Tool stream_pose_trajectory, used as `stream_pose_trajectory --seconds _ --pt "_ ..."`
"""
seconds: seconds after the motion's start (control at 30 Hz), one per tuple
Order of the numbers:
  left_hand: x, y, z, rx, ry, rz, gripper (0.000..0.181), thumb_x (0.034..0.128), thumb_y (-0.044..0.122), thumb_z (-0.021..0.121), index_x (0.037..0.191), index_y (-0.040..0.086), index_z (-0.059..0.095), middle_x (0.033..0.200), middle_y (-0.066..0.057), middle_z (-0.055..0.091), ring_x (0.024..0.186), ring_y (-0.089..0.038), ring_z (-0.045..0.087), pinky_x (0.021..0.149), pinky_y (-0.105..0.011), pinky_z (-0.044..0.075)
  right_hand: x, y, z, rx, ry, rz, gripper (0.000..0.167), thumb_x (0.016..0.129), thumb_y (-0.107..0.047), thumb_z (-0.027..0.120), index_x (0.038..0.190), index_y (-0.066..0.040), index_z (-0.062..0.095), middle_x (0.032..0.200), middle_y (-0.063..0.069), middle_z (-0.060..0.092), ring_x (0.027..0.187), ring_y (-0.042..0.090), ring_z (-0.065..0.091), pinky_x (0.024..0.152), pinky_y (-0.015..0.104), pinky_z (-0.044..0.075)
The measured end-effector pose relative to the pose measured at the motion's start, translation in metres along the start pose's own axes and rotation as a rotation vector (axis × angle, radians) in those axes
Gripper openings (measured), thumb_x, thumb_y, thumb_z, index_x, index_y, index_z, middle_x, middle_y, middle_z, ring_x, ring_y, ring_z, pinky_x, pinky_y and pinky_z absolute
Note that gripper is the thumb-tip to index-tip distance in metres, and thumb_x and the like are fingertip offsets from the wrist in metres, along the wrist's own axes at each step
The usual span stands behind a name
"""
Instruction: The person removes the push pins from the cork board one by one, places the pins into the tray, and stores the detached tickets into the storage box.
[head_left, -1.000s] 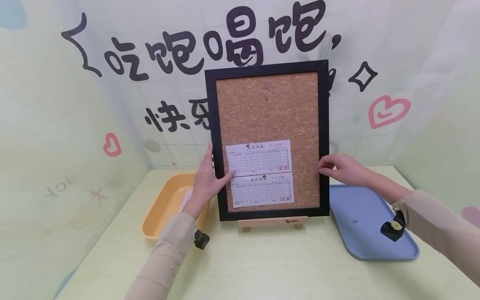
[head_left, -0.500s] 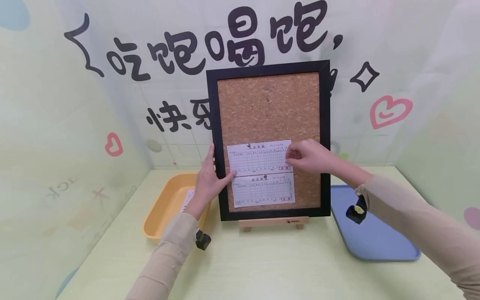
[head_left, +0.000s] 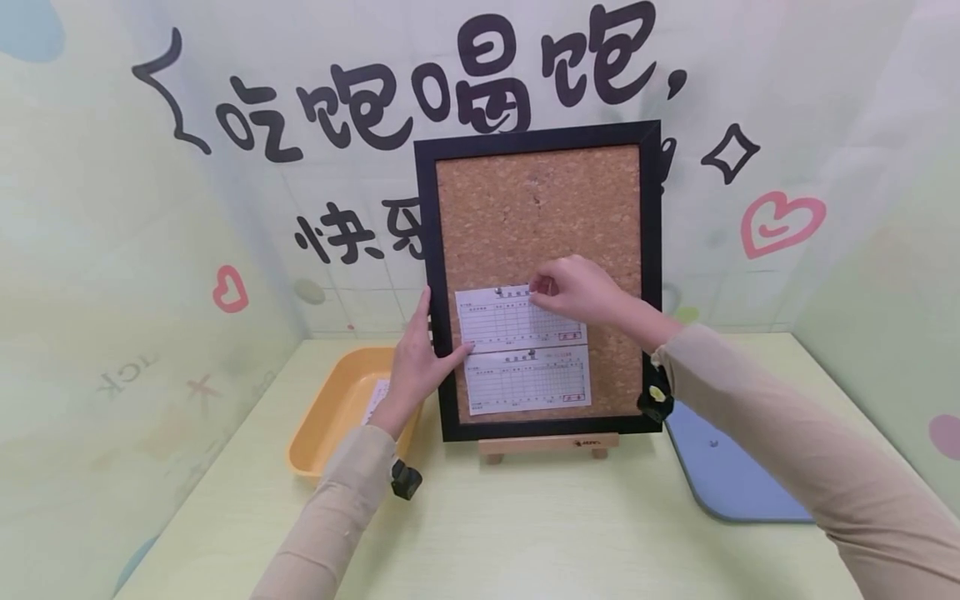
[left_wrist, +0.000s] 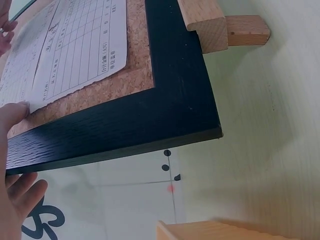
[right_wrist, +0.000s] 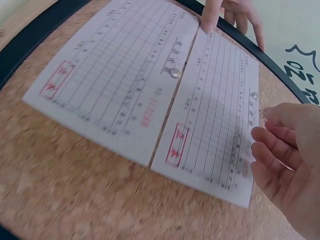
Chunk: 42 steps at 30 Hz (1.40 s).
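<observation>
A black-framed cork board (head_left: 536, 208) leans on a wooden easel (head_left: 547, 442). Two white receipt slips lie on its lower part, an upper slip (head_left: 487, 321) above a lower slip (head_left: 525, 385). A pushpin (head_left: 498, 292) sits at the upper slip's top edge, and another pushpin (head_left: 532, 352) near the top of the lower one. My left hand (head_left: 420, 362) holds the board's left edge, thumb on the upper slip's corner, fingers behind the frame. Beside the upper slip's top edge is my right hand (right_wrist: 292, 150), fingers loosely bent, thumb near the pin, nothing visible between them.
An orange tray (head_left: 303, 446) with a paper in it stands on the table at the left. At the right lies a blue tray (head_left: 738, 475), partly under my right forearm, with a tiny item (head_left: 713, 443) on it. A printed wall sheet (head_left: 345, 183) hangs behind the board.
My right hand has moved left from the board's right frame edge, across the upper slip, to its top edge near the pin. My left hand keeps its hold on the board.
</observation>
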<state>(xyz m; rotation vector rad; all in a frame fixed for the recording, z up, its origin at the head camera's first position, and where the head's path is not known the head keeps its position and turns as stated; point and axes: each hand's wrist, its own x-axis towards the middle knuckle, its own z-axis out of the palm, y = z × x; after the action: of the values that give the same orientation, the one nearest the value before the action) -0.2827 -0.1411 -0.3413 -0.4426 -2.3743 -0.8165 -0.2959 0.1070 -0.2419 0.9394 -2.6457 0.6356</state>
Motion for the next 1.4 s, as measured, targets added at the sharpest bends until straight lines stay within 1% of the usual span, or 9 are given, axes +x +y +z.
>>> stream_pose_trajectory --seconds 0.2,0.3,0.43,0.57,0.8,0.97,1.17,1.4 --pt "0.000 0.001 0.002 -0.002 -0.004 -0.007 0.098 0.0744 0.031 0.074 0.146 0.011 0.011 0.147 -0.012 0.026 0.125 -0.029 0.039 0.098 -0.042 0.037 0.014 -0.006 0.008 -0.004 0.042 -0.030 0.011 0.083 -0.012 0.063 0.089 -0.003 0.067 0.083 0.007 0.067 0.074 0.016 0.061 0.068 0.031 0.050" --pt "0.000 0.000 0.003 -0.009 0.001 -0.002 0.098 0.0742 0.031 0.074 0.146 0.011 0.011 0.147 -0.012 0.027 0.125 -0.029 0.039 0.098 -0.042 0.038 0.018 -0.009 0.014 0.009 0.054 -0.033 0.010 0.082 -0.009 0.063 0.089 -0.002 0.066 0.084 0.009 0.066 0.074 0.017 0.061 0.068 0.030 0.050" --pt "-0.002 -0.002 0.004 -0.024 0.004 0.006 0.098 0.0745 0.032 0.074 0.146 0.012 0.010 0.146 -0.012 0.027 0.126 -0.028 0.039 0.098 -0.041 0.038 0.022 -0.012 0.023 0.001 0.074 -0.040 0.009 0.083 -0.009 0.063 0.088 -0.003 0.066 0.083 0.007 0.066 0.073 0.015 0.060 0.066 0.028 0.050" --pt "-0.003 -0.002 0.003 -0.034 0.006 0.014 0.098 0.0748 0.031 0.074 0.146 0.013 0.009 0.146 -0.012 0.027 0.126 -0.028 0.038 0.099 -0.041 0.037 0.024 -0.014 0.029 -0.033 0.108 -0.057 0.009 0.083 -0.009 0.062 0.088 -0.004 0.067 0.081 0.006 0.066 0.070 0.014 0.060 0.064 0.027 0.049" --pt "-0.002 0.001 0.004 -0.029 0.009 0.024 0.098 0.0739 0.029 0.075 0.146 0.011 0.011 0.145 -0.014 0.029 0.127 -0.029 0.037 0.099 -0.042 0.037 0.025 -0.015 0.033 -0.093 0.154 -0.032 0.008 0.083 -0.009 0.061 0.086 -0.005 0.068 0.079 0.005 0.065 0.068 0.014 0.057 0.063 0.027 0.047" --pt "-0.002 0.000 0.004 -0.027 0.016 0.031 0.099 0.0732 0.028 0.076 0.146 0.010 0.011 0.145 -0.015 0.030 0.126 -0.029 0.037 0.099 -0.042 0.037 0.026 -0.017 0.035 -0.110 0.173 -0.022 0.008 0.084 -0.009 0.061 0.087 -0.006 0.068 0.081 0.005 0.065 0.070 0.015 0.058 0.064 0.027 0.048" --pt "-0.002 -0.002 0.004 -0.024 0.033 0.041 0.099 0.0731 0.028 0.076 0.146 0.010 0.012 0.145 -0.015 0.029 0.126 -0.029 0.038 0.098 -0.041 0.038 0.027 -0.019 0.038 -0.125 0.215 -0.036 0.008 0.084 -0.009 0.061 0.085 -0.006 0.068 0.079 0.005 0.065 0.068 0.014 0.058 0.062 0.028 0.048" --pt "-0.001 -0.003 0.003 -0.028 0.025 0.028 0.098 0.0738 0.029 0.075 0.146 0.010 0.011 0.146 -0.014 0.028 0.127 -0.028 0.036 0.099 -0.041 0.037 0.029 -0.019 0.040 -0.125 0.226 -0.022 0.008 0.084 -0.010 0.061 0.085 -0.006 0.068 0.078 0.004 0.065 0.068 0.015 0.057 0.062 0.028 0.047"
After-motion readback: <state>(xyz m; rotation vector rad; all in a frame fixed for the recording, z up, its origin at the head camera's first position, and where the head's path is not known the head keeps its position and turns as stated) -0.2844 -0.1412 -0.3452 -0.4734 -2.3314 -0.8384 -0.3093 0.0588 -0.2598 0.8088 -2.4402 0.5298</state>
